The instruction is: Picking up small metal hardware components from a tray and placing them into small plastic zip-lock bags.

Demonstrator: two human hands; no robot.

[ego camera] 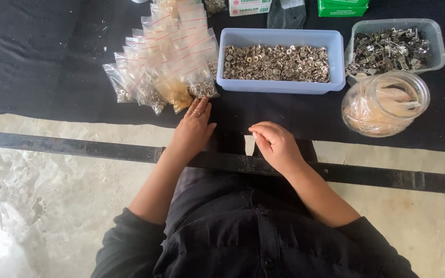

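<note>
Lying in a fan near the front edge of the desk point(37, 67) is a pile of small clear bags point(163, 56) with shiny little metal bits inside. The left hand point(192, 131) rests flat on the black cloth just in front of the bags, and its fingers point(200, 107) are stretched out straight and close together, with the tips just reaching the nearest bag. It holds nothing. A thin ring sits on one finger. The right hand point(276, 144) rests near the front edge of the desk too, a little apart from the left hand. Its fingers point(263, 128) are curled in, and I cannot tell if something small is tucked inside. Behind the right hand, farther back on the desk, sits a light blue tray point(283, 86) full of small round metal pieces. Just beside the tray, toward the right edge of the desk, is a clear box point(436, 38) with bigger silver metal parts. In front of that box stands a clear round jar point(384, 103) with pale, thin things in it. At the back edge sit a green box point(343, 7) and a white box point(250, 6).
</note>
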